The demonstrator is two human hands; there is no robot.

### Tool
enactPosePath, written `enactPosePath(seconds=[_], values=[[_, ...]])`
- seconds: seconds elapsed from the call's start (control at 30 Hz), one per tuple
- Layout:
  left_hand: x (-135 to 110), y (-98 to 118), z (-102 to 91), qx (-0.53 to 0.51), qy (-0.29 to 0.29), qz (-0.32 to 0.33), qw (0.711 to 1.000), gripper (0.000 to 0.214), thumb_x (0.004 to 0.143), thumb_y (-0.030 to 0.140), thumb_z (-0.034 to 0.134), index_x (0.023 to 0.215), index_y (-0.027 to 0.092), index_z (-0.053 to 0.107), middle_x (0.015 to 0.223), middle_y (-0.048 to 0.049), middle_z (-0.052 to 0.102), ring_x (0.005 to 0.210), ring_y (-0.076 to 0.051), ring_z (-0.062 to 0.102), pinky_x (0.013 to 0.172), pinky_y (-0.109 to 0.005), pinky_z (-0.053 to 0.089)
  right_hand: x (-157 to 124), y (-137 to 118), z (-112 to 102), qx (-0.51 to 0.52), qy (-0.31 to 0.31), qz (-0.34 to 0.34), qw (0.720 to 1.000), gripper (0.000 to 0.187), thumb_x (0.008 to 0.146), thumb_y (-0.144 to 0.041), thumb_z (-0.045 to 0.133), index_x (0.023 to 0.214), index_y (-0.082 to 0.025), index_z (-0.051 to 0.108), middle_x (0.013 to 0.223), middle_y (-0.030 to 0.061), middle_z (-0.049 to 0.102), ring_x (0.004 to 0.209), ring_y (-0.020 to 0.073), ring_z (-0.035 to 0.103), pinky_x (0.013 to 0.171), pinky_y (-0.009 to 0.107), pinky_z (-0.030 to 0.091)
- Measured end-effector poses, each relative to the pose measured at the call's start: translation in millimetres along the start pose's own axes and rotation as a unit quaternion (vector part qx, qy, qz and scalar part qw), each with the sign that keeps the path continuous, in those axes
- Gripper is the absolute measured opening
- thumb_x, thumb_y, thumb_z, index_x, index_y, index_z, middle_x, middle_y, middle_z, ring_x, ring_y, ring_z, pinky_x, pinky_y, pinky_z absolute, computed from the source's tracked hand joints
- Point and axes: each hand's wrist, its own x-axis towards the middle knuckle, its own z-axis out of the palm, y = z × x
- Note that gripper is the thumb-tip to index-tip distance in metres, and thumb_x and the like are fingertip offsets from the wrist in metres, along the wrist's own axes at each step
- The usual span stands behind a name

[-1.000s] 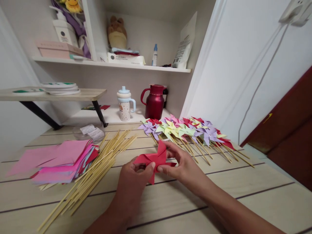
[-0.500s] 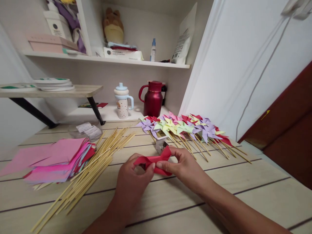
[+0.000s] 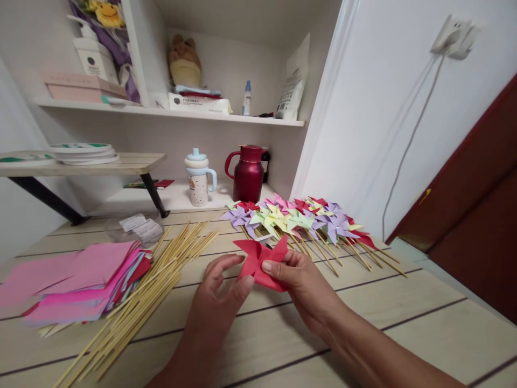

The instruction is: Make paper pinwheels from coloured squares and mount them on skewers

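Note:
A red folded paper pinwheel (image 3: pixel 258 260) is held just above the wooden table (image 3: pixel 363 323). My right hand (image 3: pixel 299 283) pinches it at its middle with thumb and fingers. My left hand (image 3: pixel 220 293) curls beside the pinwheel's left edge, its fingers bent and its thumb close to my right thumb; whether it touches the paper is unclear. Behind the hands lies a row of finished pinwheels (image 3: pixel 299 218) in purple, yellow, pink and red on bamboo sticks.
A loose bundle of bamboo sticks (image 3: pixel 149 285) lies left of the hands, beside a stack of pink and red paper squares (image 3: pixel 81 277). A spouted cup (image 3: pixel 197 178) and a red jug (image 3: pixel 248 172) stand at the back. Shelves with boxes and bottles hang above.
The red pinwheel has turned from edge-on to facing me and shifted slightly right. My left hand has let go of it and loosened. The small box behind it is now hidden.

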Motion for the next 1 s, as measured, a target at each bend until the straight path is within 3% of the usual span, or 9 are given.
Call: enactPosePath(seconds=[0.13,0.37,0.83,1.0], values=[[0,-3,0.4,-0.004,-0.003,-0.004,1.000,0.032,0.068,0.043,0.076,0.091,0.020,0.071,0.124,-0.0098,0.064,0.108,-0.028,0.062,0.090,-0.036,0.048,-2,4,3,-0.026,0.002,0.001,1.000,0.020,0.061,-0.032,0.086,0.073,-0.018,0.077,0.072,0.0028,0.074,0.059,0.0126,0.060,0.062,0.026,0.047],[-3,2,-0.5,0.036,-0.001,-0.041,0.999,0.026,0.068,0.043,0.075,0.075,0.019,0.071,0.088,-0.0058,0.071,0.082,-0.022,0.065,0.073,-0.029,0.049,-4,9,7,-0.051,-0.008,-0.013,0.999,0.018,0.065,-0.031,0.085,0.076,-0.018,0.078,0.075,0.0026,0.075,0.064,0.0140,0.062,0.065,0.027,0.050],[-4,-3,-3.4,0.047,0.007,-0.039,0.998,0.026,0.068,0.043,0.076,0.071,0.018,0.071,0.081,-0.0040,0.070,0.077,-0.019,0.061,0.072,-0.027,0.046,-4,15,3,-0.085,-0.028,-0.023,0.996,0.014,0.072,-0.029,0.080,0.081,-0.020,0.076,0.079,0.0012,0.074,0.068,0.0140,0.063,0.070,0.028,0.049],[-2,0,-3.5,0.020,0.001,-0.048,0.999,0.018,0.070,0.036,0.073,0.068,0.018,0.071,0.081,-0.0026,0.068,0.076,-0.018,0.059,0.071,-0.026,0.044,-4,11,5,-0.195,-0.019,-0.097,0.976,0.010,0.077,-0.029,0.076,0.081,-0.020,0.073,0.082,0.0016,0.071,0.080,0.0183,0.062,0.079,0.032,0.048]])
